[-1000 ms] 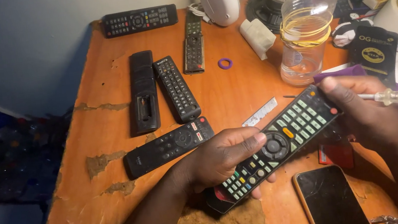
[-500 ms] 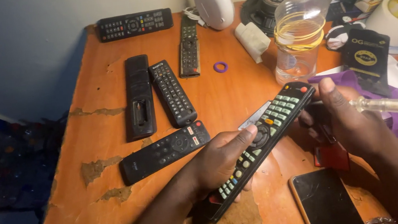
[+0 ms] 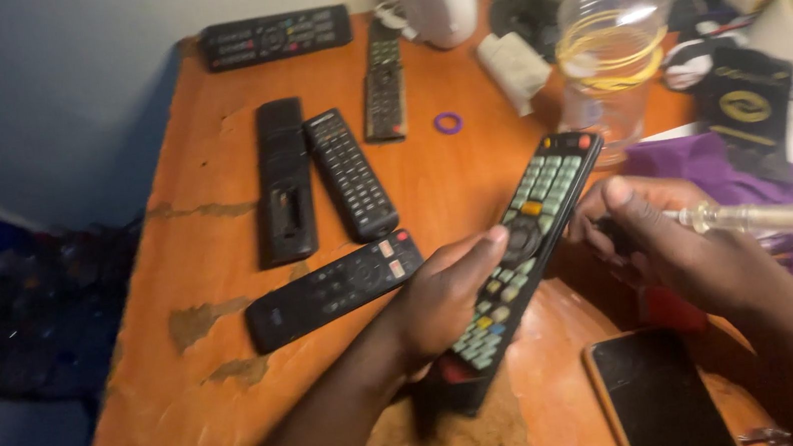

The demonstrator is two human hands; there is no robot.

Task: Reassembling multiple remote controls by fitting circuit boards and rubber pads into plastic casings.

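Note:
My left hand (image 3: 445,293) grips a long black remote control (image 3: 522,258) with pale buttons, held slanted above the orange table (image 3: 212,276), its top end pointing up and right. My right hand (image 3: 681,243) sits just right of the remote and holds a screwdriver with a clear handle (image 3: 779,218) that sticks out to the right. The tool's tip is hidden behind the fingers.
Several other black remotes lie on the table: one (image 3: 334,288) near my left hand, two side by side (image 3: 315,174), one (image 3: 385,81) further back, one (image 3: 275,36) at the far edge. A plastic bottle (image 3: 609,46), a purple ring (image 3: 447,123) and a dark phone (image 3: 660,397) surround the hands.
The held remote has turned from nearly level to a steeper slant, with its top end raised. My right hand has shifted closer to the remote's side, with the screwdriver still in it.

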